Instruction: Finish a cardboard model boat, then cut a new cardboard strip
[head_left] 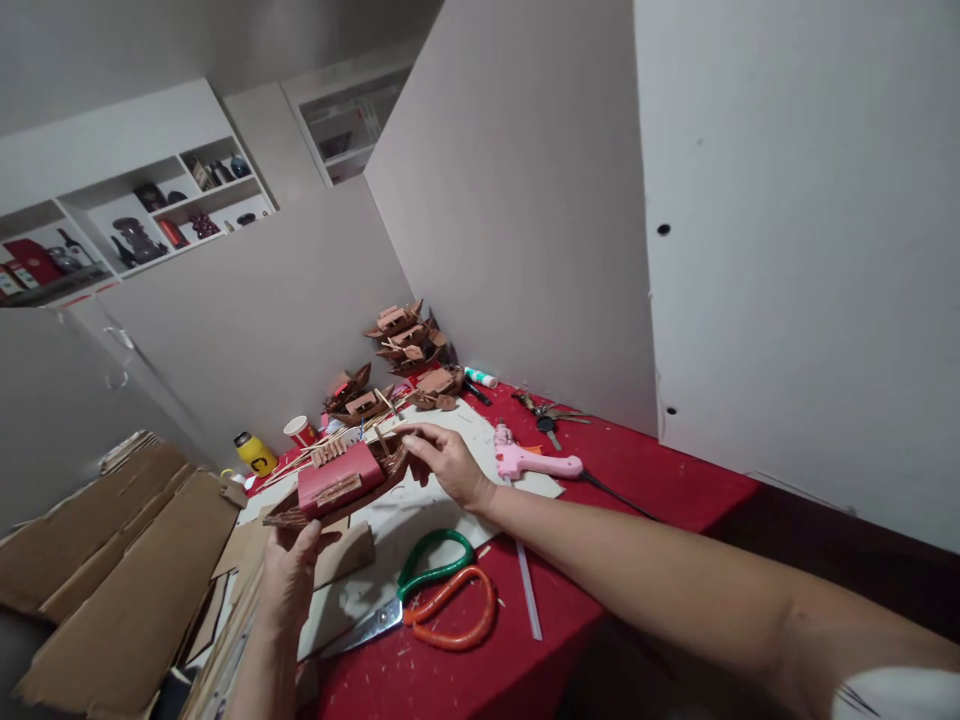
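A brown model boat (341, 482) with a red curved roof is held up over the table between both my hands. My left hand (291, 568) grips its near left end from below, thumb against the hull. At the other end, the fingers of my right hand (444, 462) close on the boat's tip. Below the boat lie scissors (450, 590) with one green and one orange handle. A pink glue gun (536, 462) rests to the right of my right hand, and a clear glue stick (528, 590) lies below it.
Several finished-looking model boats (405, 340) are stacked at the back corner against the grey partition (525, 220). Keys (549, 425) lie at the right. A paper cup (300, 431) and a yellow container (255, 454) stand at the back left. Cardboard sheets (142, 580) fill the left side.
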